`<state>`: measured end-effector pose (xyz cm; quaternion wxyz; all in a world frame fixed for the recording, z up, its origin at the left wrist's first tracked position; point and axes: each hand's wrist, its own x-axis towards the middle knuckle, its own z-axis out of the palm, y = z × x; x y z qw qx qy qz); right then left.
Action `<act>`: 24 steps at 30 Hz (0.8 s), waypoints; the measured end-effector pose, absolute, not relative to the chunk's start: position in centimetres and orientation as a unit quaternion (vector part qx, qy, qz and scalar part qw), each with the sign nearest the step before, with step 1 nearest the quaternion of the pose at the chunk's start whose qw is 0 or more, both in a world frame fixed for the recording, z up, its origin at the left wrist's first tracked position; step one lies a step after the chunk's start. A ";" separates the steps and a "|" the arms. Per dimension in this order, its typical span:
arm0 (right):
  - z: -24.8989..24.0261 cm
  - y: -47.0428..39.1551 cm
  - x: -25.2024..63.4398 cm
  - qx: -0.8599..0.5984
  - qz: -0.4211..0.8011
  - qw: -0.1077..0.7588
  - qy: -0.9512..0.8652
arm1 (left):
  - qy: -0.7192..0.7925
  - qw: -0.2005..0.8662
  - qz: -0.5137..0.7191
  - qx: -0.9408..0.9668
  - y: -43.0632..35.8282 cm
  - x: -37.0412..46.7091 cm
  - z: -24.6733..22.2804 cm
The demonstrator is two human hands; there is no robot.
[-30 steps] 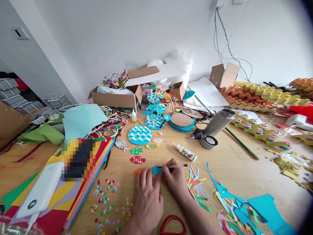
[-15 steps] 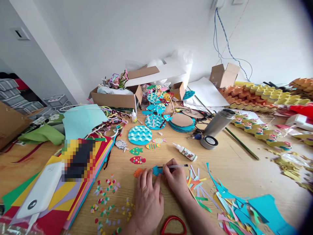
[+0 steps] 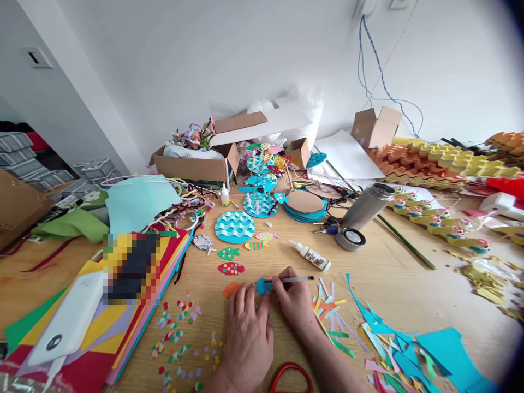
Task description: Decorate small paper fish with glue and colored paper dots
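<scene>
My right hand (image 3: 293, 299) is closed round a pen (image 3: 301, 279), its tip over a small blue paper fish (image 3: 262, 285). Fingers stretched out, my left hand (image 3: 249, 333) lies flat at the blue fish's left side, its fingertips also beside an orange paper fish (image 3: 231, 290). Part of both fish is hidden under the fingers. Just beyond lie a red dotted fish (image 3: 230, 268), a green fish (image 3: 227, 252) and an orange striped fish (image 3: 256, 245). A glue bottle (image 3: 313, 256) rests on its side past my right hand. Red scissor handles (image 3: 290, 376) show at the bottom edge.
Paper strips (image 3: 333, 314) and blue offcuts (image 3: 442, 349) spread on the right; coloured confetti (image 3: 180, 327) lies on the left. Colour paper sheets (image 3: 94, 365) carry a white power bank (image 3: 67, 322). Further back stand a steel flask (image 3: 366, 206) and a wavy blue disc (image 3: 234, 226).
Both hands keep almost the same place; the pen has shifted very slightly over the blue fish. The view has tilted a touch.
</scene>
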<state>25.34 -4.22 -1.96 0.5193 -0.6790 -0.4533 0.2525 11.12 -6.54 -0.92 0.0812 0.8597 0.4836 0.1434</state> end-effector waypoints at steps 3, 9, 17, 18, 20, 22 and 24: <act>-2.1 -4.2 25.4 -0.680 0.249 0.516 -0.458 | 0.483 0.078 0.143 0.860 -6.5 11.1 -1.0; -2.0 -4.3 25.3 -0.681 0.246 0.509 -0.464 | 0.485 0.087 0.145 0.858 -6.6 11.1 -1.0; -1.9 -4.3 25.3 -0.680 0.267 0.513 -0.451 | 0.482 0.074 0.147 0.861 -6.6 11.1 -1.1; -1.9 -4.3 25.3 -0.681 0.266 0.512 -0.452 | 0.482 0.073 0.147 0.861 -6.6 11.1 -1.2; -1.9 -4.3 25.3 -0.682 0.262 0.510 -0.454 | 0.482 0.073 0.147 0.861 -6.6 11.0 -1.3; -1.8 -4.3 25.3 -0.682 0.259 0.510 -0.455 | 0.483 0.073 0.149 0.860 -6.6 11.0 -1.3; -1.8 -4.3 25.3 -0.682 0.257 0.512 -0.456 | 0.483 0.074 0.150 0.860 -6.7 11.0 -1.4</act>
